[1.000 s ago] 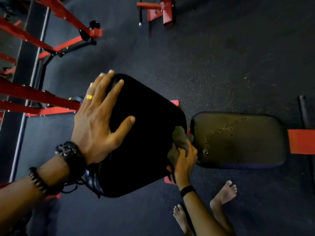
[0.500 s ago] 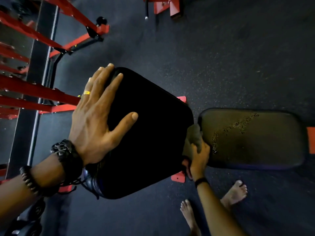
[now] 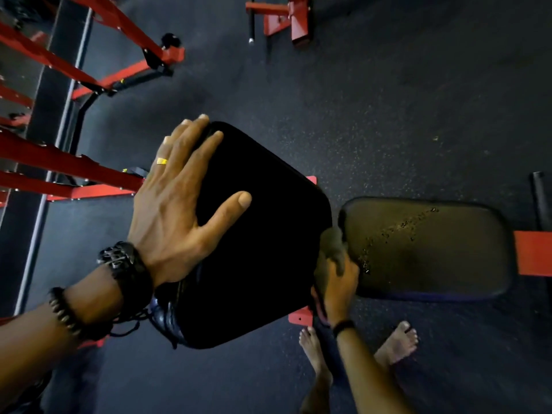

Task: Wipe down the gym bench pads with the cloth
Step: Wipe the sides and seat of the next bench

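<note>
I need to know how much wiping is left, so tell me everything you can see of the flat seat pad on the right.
The seat pad is a rounded rectangle in dark, smooth vinyl-like upholstery, lying flat on a red frame. A diagonal trail of droplets or specks crosses its top. At its left end the right hand grips the cloth against its edge, in the gap beside the raised back pad.

Dim gym light, dark floor (image 3: 388, 100) grainy, wide-angle bending at edges, soft blur throughout

Gym: padded bench (image 3: 424, 249), red steel racks (image 3: 89, 174), rubber floor (image 3: 388, 100).
</note>
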Demonstrator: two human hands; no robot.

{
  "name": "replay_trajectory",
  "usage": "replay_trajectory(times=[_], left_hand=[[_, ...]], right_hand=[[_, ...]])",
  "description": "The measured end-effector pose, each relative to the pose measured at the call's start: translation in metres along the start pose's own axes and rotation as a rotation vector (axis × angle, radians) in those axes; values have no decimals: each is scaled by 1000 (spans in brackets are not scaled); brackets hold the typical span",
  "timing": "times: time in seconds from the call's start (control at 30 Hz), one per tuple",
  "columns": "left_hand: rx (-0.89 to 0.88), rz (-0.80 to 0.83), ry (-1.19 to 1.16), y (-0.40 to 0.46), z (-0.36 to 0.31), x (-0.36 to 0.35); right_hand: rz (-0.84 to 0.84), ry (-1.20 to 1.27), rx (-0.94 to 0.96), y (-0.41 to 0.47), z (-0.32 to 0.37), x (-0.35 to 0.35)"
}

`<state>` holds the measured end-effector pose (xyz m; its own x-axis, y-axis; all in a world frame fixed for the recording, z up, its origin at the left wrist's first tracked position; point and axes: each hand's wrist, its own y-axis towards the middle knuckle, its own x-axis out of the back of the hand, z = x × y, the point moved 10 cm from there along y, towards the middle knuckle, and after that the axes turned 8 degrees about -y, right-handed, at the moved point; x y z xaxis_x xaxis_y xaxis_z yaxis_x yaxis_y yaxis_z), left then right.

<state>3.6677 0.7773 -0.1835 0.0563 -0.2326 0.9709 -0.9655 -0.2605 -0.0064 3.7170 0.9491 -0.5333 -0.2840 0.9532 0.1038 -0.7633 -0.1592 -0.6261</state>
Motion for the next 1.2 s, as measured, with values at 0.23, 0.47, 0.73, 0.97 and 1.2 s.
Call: replay_trajectory(times=[0.23,0.47,0.73,0.97,1.2], left_hand=[[14,-2,-15,-1,2,0],[2,-23,-107,-2,4,2],[24,-43,-329,-2,15,0],[80,-62,-367,-4,11,7],[102,-46,-488,-11,6,21]], right_hand=[[-111,-115,439,23,120,-21],[-41,179,-50,-41,51,5],[-178,-29,584,-56,266,-24],[-131,70,170,-67,135,6],[-146,-119,564,-142,271,-15]])
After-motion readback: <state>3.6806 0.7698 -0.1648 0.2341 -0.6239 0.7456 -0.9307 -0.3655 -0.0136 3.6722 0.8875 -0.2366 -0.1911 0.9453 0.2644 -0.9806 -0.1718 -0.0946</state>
